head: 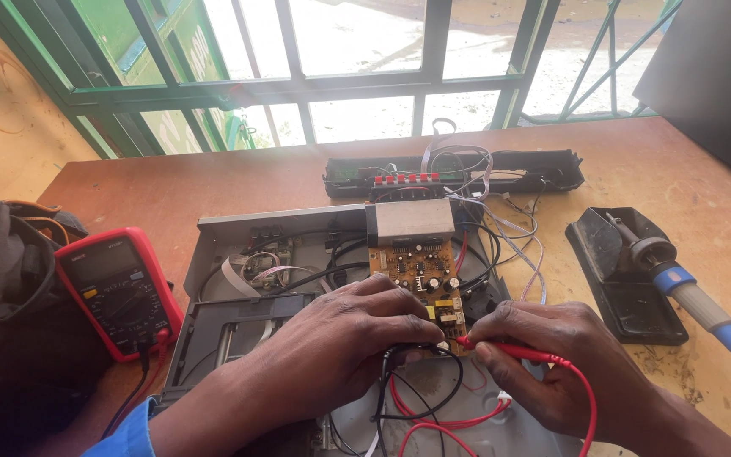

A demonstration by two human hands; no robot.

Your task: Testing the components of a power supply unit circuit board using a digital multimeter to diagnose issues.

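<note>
A worn wooden table [213, 182] stands against a window [357, 59] with green metal bars, bright daylight coming through. An ochre wall [2, 127] rises past the table's left edge; a dark panel [712, 76] stands at its far right corner.

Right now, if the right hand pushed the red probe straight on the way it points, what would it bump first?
Probably the left hand's fingertips: the right hand aims the red probe leftward at the brown board beside them, though depth is unclear.

Worn wooden table [653, 161] under opened player chassis [213, 233], red multimeter [120, 288], soldering-iron stand [623, 271].
</note>
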